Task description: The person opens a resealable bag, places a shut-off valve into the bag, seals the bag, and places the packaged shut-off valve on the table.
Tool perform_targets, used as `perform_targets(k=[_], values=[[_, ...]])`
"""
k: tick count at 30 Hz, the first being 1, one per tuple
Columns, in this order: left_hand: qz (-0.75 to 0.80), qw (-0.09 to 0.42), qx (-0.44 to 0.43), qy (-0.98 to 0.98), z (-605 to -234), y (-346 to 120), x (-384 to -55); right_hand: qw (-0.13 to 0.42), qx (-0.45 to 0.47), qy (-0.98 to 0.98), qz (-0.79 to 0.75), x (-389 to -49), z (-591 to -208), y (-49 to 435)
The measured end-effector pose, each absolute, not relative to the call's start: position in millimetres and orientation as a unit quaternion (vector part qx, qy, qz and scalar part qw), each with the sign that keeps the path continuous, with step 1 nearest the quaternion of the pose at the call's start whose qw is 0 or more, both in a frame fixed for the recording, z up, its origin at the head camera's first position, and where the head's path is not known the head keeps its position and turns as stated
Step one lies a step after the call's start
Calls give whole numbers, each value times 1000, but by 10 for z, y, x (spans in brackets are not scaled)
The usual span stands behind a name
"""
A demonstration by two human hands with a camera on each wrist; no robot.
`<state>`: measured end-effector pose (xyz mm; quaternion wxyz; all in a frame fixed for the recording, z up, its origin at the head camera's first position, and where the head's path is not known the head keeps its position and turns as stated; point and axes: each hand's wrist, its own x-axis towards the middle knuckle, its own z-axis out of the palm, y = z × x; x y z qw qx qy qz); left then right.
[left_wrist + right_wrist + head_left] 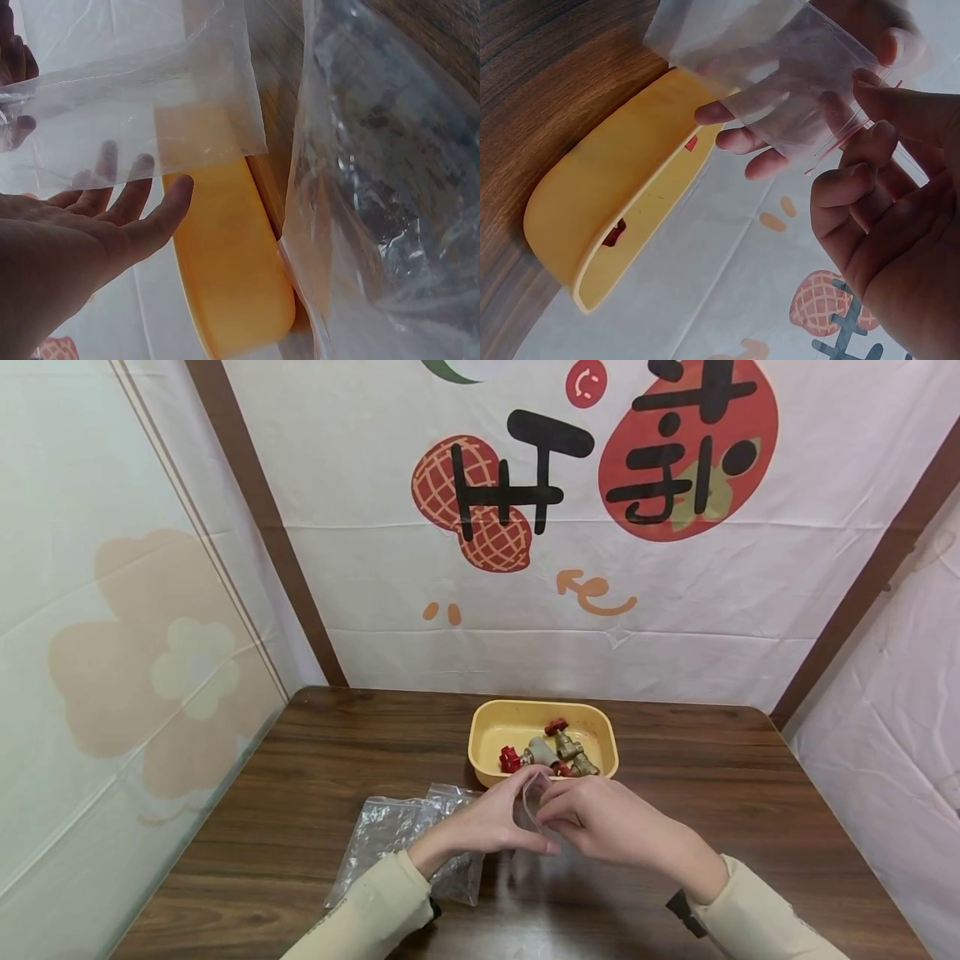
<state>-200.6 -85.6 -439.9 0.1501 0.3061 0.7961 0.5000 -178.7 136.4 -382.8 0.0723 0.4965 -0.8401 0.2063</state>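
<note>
A clear zip bag [727,52] with a red line along its mouth is up in the air between the two hands, in front of the yellow tray. My right hand [607,818] pinches the bag's zip edge between thumb and curled fingers [870,150]. Behind the plastic, my left hand [487,822] has its fingers [169,214] extended and spread, touching the bag. Through the film those fingers show in both wrist views. Nothing shows inside the bag.
Just beyond the hands is a yellow tray [480,727] holding several brass valves [567,747] with red handles [510,760]. Other clear bags [386,835] lie flat on the wooden table [300,777], beside and under the left forearm. A printed white cloth [360,577] hangs behind the table.
</note>
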Motion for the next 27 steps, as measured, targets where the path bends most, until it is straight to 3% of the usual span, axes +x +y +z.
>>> perform_targets(k=[13,27], values=[[517,141,306,787,-4417,-861,-1998,38,417,-862,287,-1895,-3554,1520],[507,123,308,796,-4366,-850,-1942,65,267,-931,241,-2483,-3328,1605]])
